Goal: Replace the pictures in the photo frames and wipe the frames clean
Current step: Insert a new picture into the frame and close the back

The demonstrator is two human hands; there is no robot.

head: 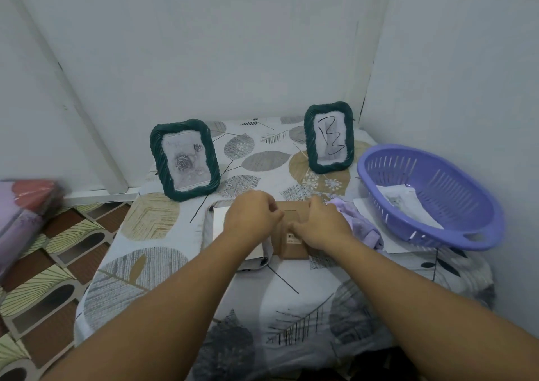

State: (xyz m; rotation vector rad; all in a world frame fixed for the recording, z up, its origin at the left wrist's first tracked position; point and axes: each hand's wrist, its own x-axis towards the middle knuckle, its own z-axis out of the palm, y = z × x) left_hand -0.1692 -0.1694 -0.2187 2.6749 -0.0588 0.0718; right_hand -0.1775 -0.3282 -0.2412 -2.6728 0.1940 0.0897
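Note:
A photo frame lies face down on the table, its brown cardboard back [292,246] turned up. My left hand [250,214] rests on its left part with curled fingers at the back's upper edge. My right hand [318,226] presses on the right part, fingers curled at the middle of the back. White paper [219,221] sticks out to the left under my left hand. Two dark green twisted frames stand behind: the left frame [185,160] shows a rose picture, the right frame [329,138] shows a sheet marked "B".
A purple cloth [361,224] lies right of the face-down frame. A purple plastic basket [431,196] at the right holds a printed picture [404,205]. The leaf-patterned tablecloth [151,264] covers the table. Folded bedding [23,214] sits at the far left above the tiled floor.

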